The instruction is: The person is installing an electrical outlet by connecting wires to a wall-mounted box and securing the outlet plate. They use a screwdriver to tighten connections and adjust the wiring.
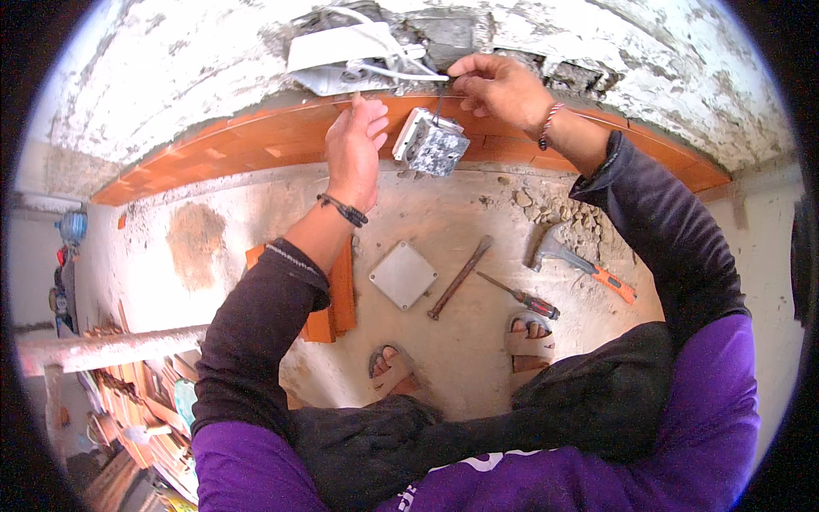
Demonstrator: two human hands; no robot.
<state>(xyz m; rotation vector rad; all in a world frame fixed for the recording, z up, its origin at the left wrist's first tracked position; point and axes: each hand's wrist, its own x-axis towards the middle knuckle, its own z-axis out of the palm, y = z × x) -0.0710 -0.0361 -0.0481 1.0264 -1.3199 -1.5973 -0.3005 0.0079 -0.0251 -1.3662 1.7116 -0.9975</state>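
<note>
Both hands up at wall [196, 60], speckled box [433, 150] hanging by dark wire [438, 107].
Right hand [505, 90] fingertips at end of white cable [408, 75]; left hand [354, 154] loosely curled, just below white box [331, 51]. On floor [478, 213]: square plate [403, 275], rusty bar [460, 278], screwdriver [522, 297], orange-handled hammer [580, 260].

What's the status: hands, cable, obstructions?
Right hand at cable tip. Left hand loosely open near white box. Speckled box between hands, possibly in the way.

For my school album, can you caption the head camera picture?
Right hand at a white cable, left hand nearby, hammer below.
</note>
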